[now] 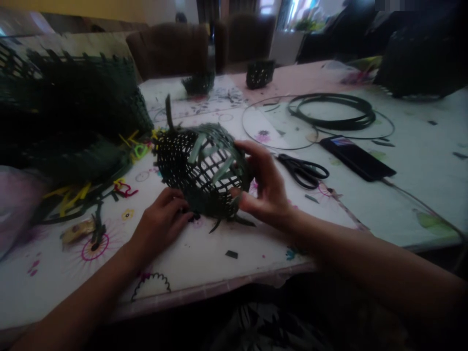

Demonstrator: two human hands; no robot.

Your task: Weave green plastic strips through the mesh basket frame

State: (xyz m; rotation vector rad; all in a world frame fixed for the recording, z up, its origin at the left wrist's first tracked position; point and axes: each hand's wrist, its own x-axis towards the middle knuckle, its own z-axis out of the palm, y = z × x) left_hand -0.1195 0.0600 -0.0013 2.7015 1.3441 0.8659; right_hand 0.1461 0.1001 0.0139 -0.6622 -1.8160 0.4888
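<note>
Spread across the flower-printed table (270, 248): weaving at several stages. On the left, a large dark basket (102, 83) with short strip ends standing along its rim, so apparently not finished off there.

In the middle, tilted on its side on the tabletop: the working basket (171, 151). Looks well along, by the full, rounded lattice, tight toward the left and gappier toward the right. Seems to lack a tidy finish: bears several loose strips (197, 147) over the gaps, one end poking upward and others trailing below, apparently untucked and untrimmed. Hard to judge more closely in such dim light.

Beyond, to the right, a coil of dark strip (340, 125), so with material left in reserve. Farther back, a small woven basket (260, 75), too dim to call complete.

Holds the working basket's right end with the right hand (266, 185), thumb and fingers spread to either side. Rests the left hand (163, 217) low at the other end, fingers bent, against or just beside the weave; cannot tell whether gripping.

Near the right hand, a phone (356, 158), then scissors (293, 165), lying unused. Smallest of all, cut scraps (231, 254) toward the near edge.
</note>
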